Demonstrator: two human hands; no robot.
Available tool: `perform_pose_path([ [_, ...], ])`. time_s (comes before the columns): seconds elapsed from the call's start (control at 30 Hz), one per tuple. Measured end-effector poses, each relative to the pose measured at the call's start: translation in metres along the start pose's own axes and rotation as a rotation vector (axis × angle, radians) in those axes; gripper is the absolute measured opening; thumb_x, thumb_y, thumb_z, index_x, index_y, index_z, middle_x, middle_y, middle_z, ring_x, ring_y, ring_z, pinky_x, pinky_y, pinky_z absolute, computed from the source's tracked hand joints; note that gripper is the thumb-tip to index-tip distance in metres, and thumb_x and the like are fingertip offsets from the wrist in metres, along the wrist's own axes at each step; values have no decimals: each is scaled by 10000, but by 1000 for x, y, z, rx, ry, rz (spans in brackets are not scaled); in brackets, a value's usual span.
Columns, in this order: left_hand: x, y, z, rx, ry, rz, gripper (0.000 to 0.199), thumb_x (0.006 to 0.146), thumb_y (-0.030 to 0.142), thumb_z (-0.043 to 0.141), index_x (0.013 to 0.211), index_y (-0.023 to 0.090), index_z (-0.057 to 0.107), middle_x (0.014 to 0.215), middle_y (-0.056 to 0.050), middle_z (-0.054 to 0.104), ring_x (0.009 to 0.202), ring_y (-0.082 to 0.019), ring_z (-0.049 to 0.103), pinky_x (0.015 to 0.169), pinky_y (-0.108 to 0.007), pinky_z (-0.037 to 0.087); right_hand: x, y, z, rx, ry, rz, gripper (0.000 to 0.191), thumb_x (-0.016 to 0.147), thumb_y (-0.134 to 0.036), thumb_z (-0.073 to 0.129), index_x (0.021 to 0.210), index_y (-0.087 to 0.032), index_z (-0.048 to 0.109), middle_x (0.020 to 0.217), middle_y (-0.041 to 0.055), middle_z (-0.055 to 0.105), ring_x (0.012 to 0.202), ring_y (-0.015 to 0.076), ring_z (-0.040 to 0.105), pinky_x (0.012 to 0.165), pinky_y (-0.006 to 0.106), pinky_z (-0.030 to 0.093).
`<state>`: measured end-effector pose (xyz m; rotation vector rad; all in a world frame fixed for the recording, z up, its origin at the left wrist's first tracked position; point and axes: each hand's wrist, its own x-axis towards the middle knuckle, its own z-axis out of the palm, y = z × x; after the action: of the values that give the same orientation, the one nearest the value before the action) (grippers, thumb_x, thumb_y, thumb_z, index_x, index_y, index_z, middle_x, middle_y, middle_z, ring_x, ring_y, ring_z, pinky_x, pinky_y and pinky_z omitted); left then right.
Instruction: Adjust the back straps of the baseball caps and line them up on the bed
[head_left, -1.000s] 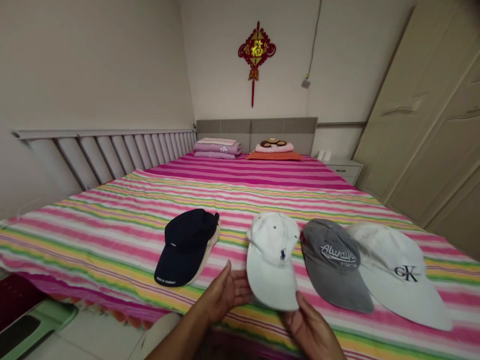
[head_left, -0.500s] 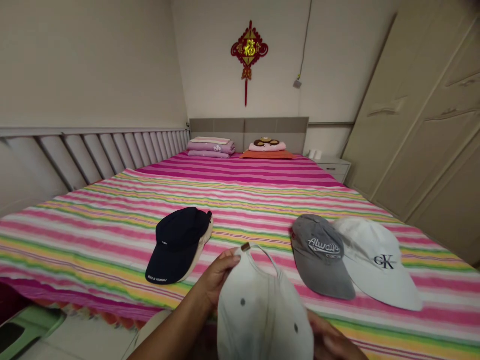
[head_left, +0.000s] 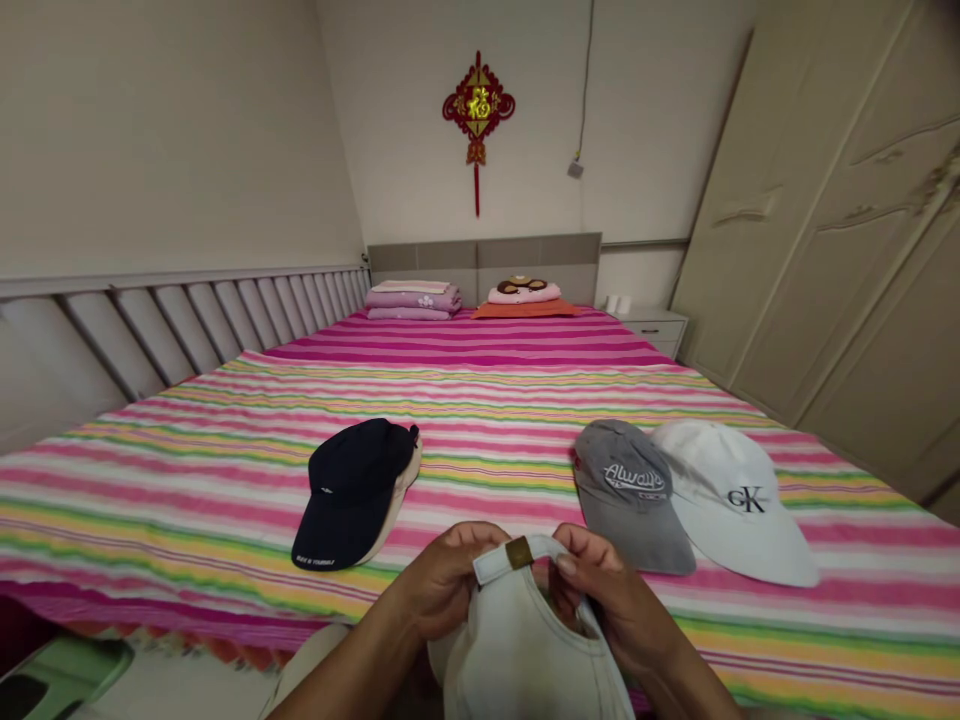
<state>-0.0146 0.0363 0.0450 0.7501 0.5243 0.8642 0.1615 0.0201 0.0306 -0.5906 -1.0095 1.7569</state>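
Striped bedspread [head_left: 480, 395], white cap [head_left: 525, 650], strap [head_left: 496, 561] between left hand [head_left: 450, 580], right hand [head_left: 611, 590]

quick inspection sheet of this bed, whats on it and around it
surface: striped pink bedspread, lying flat on the bed
things: white cap held up, strap with brass buckle on top; navy cap lying over a beige cap; gray cap touching a white GK cap
hands: left hand and right hand both holding the white cap
clutter: folded bedding and pillow at the head of the bed
cables: one wire running down the wall to a small box
surroundings: wardrobe, nightstand, red wall knot
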Motion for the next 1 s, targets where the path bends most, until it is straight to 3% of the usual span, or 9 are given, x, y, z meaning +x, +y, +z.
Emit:
perform_pose_path([
  [0.07,2,-2,4,4,58,19,175,523,231,729,603,86,672,514,-41,615,443,-81,509,478,-190,362,-1,-3,1,-50,5,-17,245,676,-348,667,632,-147,532,430,-56,436,369,40,319,371,172,203],
  [0.27,6,-6,12,51,80,-13,161,470,183,732,565,67,671,479,-55,614,388,-89,500,426,-197,362,-4,-13,2,-260,74,-42,310,665,-410,659,585,-134,544,420,-48,441,381,40,294,375,184,185],
  [0.47,4,-9,17,-2,142,-8,143,452,163,736,557,100,663,471,-50,625,393,-101,528,433,-196,388,-6,-9,-2,-227,117,-84,310,699,-386,635,565,-141,500,418,-55,423,395,39,282,394,186,185],
  [0.8,3,-12,14,-95,67,22,221,431,194,771,607,98,677,540,-57,658,452,-104,564,479,-188,416,-6,-5,-6,-223,147,-66,298,706,-375,630,566,-145,501,413,-55,417,389,42,276,376,182,165],
  [1.0,3,-14,16,-77,153,-9,175,426,171,767,550,106,662,480,-44,632,394,-92,527,439,-188,393,-5,-3,-5,-194,155,-55,300,688,-375,643,559,-147,499,400,-55,414,383,44,265,370,181,156],
])
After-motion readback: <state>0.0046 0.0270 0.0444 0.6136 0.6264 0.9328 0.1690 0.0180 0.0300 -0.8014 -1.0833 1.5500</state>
